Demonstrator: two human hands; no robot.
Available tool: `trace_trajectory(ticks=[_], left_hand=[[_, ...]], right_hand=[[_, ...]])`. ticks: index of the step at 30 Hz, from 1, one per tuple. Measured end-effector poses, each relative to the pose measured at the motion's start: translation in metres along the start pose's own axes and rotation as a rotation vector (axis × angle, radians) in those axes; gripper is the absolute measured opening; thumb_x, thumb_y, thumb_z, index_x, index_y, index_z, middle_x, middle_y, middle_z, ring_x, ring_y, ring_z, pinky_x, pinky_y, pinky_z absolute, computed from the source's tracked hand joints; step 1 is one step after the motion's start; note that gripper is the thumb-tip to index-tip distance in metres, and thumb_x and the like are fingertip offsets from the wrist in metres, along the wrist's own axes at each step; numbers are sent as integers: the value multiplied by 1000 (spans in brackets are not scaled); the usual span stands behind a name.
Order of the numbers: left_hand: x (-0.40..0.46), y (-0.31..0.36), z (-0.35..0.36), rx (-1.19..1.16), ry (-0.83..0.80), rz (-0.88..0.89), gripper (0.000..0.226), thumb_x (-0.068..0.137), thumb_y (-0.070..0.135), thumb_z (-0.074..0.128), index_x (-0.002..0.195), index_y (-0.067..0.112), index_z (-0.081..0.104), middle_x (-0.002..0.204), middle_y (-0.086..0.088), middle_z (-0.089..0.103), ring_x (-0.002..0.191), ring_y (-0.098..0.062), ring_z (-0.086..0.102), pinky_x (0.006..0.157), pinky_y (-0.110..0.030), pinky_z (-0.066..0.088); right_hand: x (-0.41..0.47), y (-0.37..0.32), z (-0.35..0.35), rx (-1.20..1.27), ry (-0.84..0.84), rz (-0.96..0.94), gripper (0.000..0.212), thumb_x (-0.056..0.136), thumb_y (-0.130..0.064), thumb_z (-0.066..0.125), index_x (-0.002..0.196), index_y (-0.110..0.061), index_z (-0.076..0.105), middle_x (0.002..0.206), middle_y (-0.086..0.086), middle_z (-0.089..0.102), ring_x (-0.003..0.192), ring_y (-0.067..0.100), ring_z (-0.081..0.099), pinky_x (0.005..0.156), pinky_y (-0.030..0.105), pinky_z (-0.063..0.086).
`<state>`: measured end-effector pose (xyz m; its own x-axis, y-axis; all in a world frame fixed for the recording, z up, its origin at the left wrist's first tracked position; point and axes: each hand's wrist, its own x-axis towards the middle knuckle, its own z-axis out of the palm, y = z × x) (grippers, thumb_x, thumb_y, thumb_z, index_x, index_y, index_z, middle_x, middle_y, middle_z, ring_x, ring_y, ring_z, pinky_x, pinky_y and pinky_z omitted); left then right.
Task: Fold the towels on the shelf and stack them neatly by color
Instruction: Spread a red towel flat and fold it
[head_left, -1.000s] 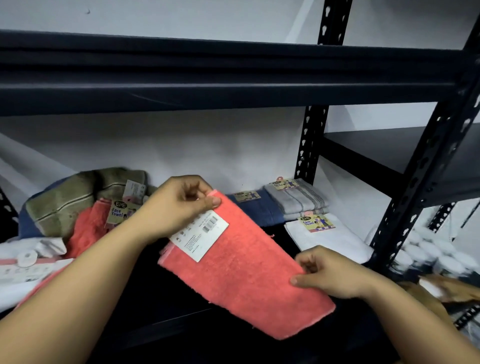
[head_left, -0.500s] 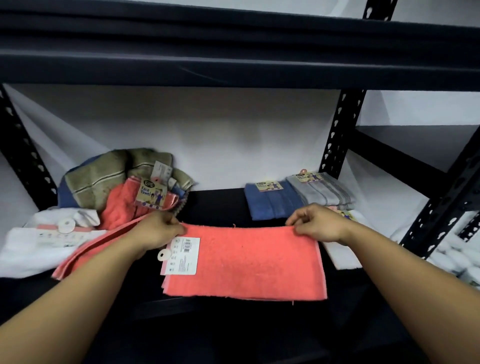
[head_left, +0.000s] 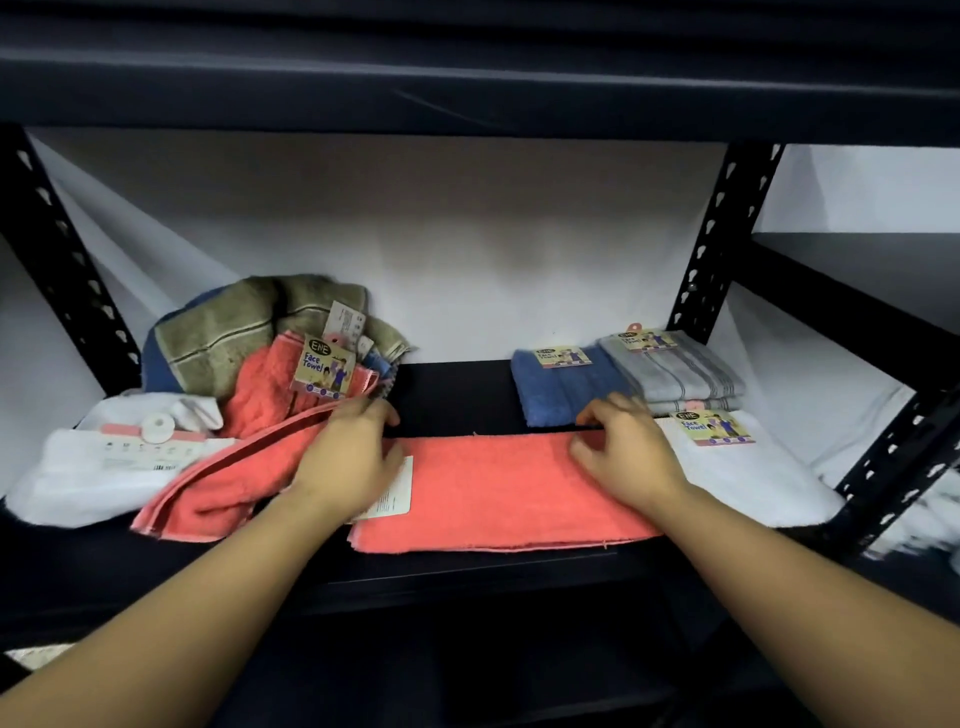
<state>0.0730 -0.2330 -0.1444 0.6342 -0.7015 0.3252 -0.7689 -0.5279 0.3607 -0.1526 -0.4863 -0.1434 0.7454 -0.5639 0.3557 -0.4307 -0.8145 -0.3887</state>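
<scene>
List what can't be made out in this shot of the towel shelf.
- Head view: the left hand covers part of the white tag on the coral towel; its print is too small to read.
- The blue towel has its near edge behind the right hand.
- The towel heap at left: buried pieces can't be counted.
- Right of the shelf post, blurred white items are cut by the frame edge.
</scene>
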Motion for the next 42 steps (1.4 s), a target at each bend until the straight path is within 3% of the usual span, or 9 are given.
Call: trace_trajectory(ticks=[3, 5, 7, 11, 15, 19, 24, 31, 42], left_hand=[[-14, 21, 11, 41, -240, 86, 71, 90, 68, 53, 140, 17, 57, 140, -8, 58, 133, -28, 53, 114, -40, 41], [-22, 25, 18, 127, -414, 101, 90, 94, 76, 37, 161, 17, 27, 168, -9, 22, 157, -25, 17, 129, -42, 11], [-24, 20, 19, 164, -467, 107, 94, 93, 80, 23, 165, 22, 5, 172, -4, -2, 158, -18, -6, 128, -43, -6], [-22, 12, 18, 172, -484, 107, 91, 92, 80, 16, 164, 27, -2, 171, 1, -9, 156, -13, -15, 126, -44, -13], [-21, 26, 21, 154, -313, 235, 72, 102, 59, 41, 161, 21, 25, 170, -2, 18, 159, -19, 6, 127, -42, -6], [-27, 75, 24, -69, -209, 525, 46, 95, 56, 57, 128, 25, 63, 126, 8, 57, 121, -12, 52, 113, -29, 37], [-16, 116, 45, -31, -350, 671, 53, 85, 71, 60, 119, 31, 65, 112, 10, 52, 110, -12, 51, 100, -33, 45], [-10, 112, 53, 8, -352, 698, 32, 99, 49, 45, 95, 22, 61, 97, 7, 53, 95, -14, 54, 86, -37, 49], [6, 118, 54, -381, -508, 420, 14, 95, 43, 67, 94, 29, 66, 87, 10, 65, 79, -6, 60, 76, -28, 50]], right_hand=[[-20, -18, 13, -41, -124, 50, 34, 87, -44, 67, 115, -24, 71, 115, 0, 63, 113, 25, 54, 97, 38, 47], [-29, -18, 20, -98, -172, 47, 46, 93, -54, 60, 131, -28, 66, 134, -3, 59, 126, 23, 50, 108, 40, 42], [-32, -12, 19, -85, -209, 15, 53, 97, -57, 54, 142, -30, 59, 150, -6, 51, 139, 19, 44, 117, 38, 34], [-33, 6, 8, 87, -253, -23, 50, 98, -48, 62, 143, -27, 60, 154, -9, 50, 144, 9, 42, 124, 29, 26], [-41, 19, -4, 314, -139, 24, 26, 93, -27, 75, 119, -26, 73, 128, -14, 69, 116, -5, 61, 108, 26, 44], [-53, 25, -17, 388, -58, 68, 14, 90, -19, 76, 99, -30, 77, 102, -15, 75, 90, 4, 68, 88, 34, 54], [-69, 23, -36, 395, -218, 27, 28, 72, -41, 76, 98, -30, 76, 106, -14, 71, 100, 8, 66, 93, 36, 52], [-80, 37, -47, 351, -398, 44, 41, 71, -18, 81, 104, -39, 70, 134, -26, 62, 124, -9, 56, 106, 18, 42], [-56, 24, -50, 472, -245, 58, 6, 92, -26, 78, 97, -23, 79, 93, -8, 76, 89, 12, 70, 88, 36, 55]])
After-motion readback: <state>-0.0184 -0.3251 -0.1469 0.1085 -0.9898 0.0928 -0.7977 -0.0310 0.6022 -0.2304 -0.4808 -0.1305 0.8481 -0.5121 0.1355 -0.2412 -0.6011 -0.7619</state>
